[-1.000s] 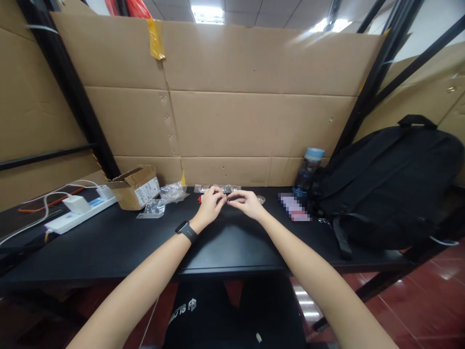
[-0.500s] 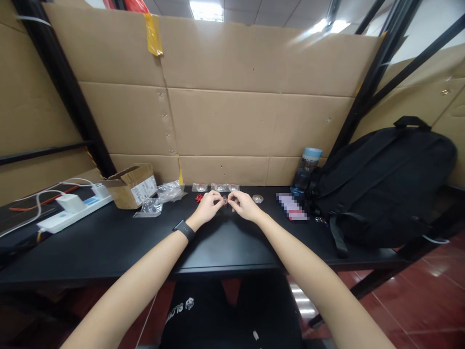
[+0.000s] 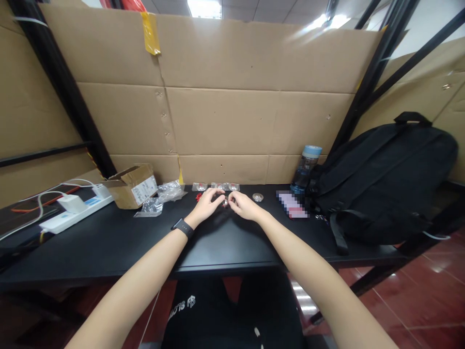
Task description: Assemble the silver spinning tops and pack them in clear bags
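Near the middle of the black table point(image 3: 232, 247), a small shiny round item point(image 3: 225, 202) is between my two hands. My right hand point(image 3: 242, 204) pinches it at its right side. My left hand point(image 3: 209, 203), with a dark watch on the wrist, is just left of it, thumb and forefinger apart. A small red item point(image 3: 198, 197) lies beside my left hand, partly covered by it. Behind the hands are several small clear packets point(image 3: 199, 187). A round silvery piece point(image 3: 257, 197) lies to the right of my right hand.
At the left are a white power strip point(image 3: 69, 217), an open cardboard box point(image 3: 132, 188) and clear plastic bags point(image 3: 151, 207). To the right stand a water bottle point(image 3: 304, 169), a blurred-out flat item point(image 3: 292, 204) and a black backpack point(image 3: 388, 184). Cardboard walls the back.
The fingers of my left hand have opened a little and come away from the small item. My right hand has stayed nearly in place. The view has shifted slightly.
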The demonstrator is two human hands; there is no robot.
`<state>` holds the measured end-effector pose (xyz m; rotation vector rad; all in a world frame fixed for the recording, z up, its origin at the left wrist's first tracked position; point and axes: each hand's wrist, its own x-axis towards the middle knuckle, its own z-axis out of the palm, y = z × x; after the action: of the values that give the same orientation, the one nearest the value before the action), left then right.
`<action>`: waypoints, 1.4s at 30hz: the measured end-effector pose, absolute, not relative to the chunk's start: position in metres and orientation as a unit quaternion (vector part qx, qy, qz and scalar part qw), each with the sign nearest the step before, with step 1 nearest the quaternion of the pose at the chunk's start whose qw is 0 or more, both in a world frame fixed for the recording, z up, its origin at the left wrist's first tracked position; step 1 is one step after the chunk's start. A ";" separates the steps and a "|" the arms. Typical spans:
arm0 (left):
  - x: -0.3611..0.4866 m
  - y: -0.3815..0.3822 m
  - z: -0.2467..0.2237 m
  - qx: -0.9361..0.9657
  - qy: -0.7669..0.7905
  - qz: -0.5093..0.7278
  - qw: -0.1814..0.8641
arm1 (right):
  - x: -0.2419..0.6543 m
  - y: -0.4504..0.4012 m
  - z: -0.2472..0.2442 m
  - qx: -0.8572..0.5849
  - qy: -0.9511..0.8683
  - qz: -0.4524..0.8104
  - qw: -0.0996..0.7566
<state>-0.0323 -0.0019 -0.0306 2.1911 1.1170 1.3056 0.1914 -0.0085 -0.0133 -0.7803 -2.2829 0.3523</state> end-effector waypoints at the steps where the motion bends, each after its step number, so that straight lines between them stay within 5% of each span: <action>1: -0.033 -0.005 -0.028 0.789 0.382 0.452 0.165 | 0.191 -0.008 -0.013 -0.301 -0.879 0.137 0.345; 20: -0.030 -0.015 -0.028 0.864 0.424 0.262 0.071 | 0.192 -0.008 -0.014 -0.337 -0.875 0.147 0.316; 29: -0.058 -0.005 -0.014 0.804 0.521 0.286 -0.009 | 0.202 -0.001 -0.014 -0.359 -0.886 0.110 0.272; 42: -0.097 0.003 -0.014 0.769 0.609 0.170 -0.092 | 0.274 0.030 -0.012 -0.647 -0.742 0.027 0.173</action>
<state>-0.0967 0.0034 -0.0144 2.5682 2.0350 0.5682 0.2743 0.0301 -0.0124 -1.8342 -2.1056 0.0766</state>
